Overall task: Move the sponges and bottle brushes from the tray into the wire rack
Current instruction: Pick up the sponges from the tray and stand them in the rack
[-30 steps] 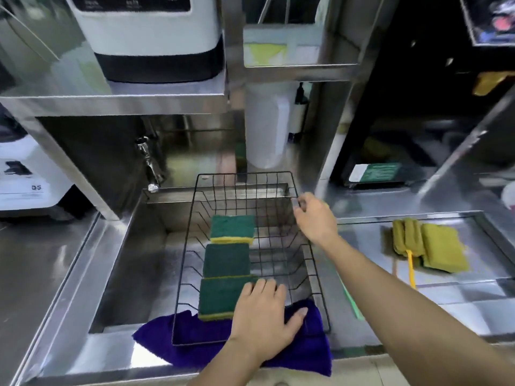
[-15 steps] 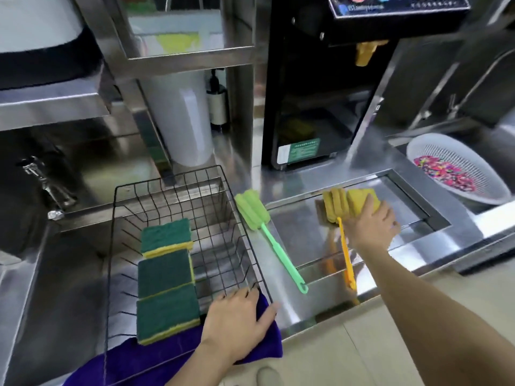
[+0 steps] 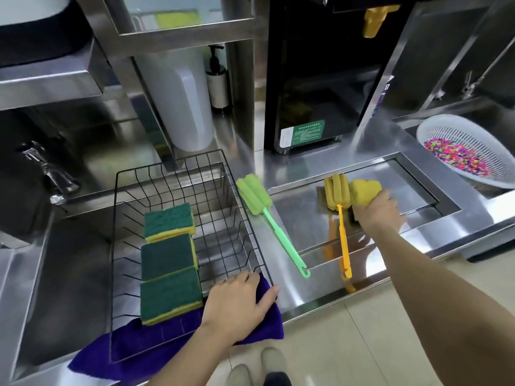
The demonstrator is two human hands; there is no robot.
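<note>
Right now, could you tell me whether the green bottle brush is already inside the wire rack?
No, the green bottle brush lies on the steel counter beside the wire rack.

Your surface (image 3: 312, 291) and tray (image 3: 301, 218) are polished steel, glossy enough to mirror the orange plastic brush handle (image 3: 342, 240). The wire rack (image 3: 245, 218) is thin black-coated metal, sitting on a soft, matt purple cloth (image 3: 133, 349). The sponges (image 3: 167, 257) show a coarse green scouring face over yellow foam; the green bottle brush (image 3: 254, 195) has a porous foam head.
</note>
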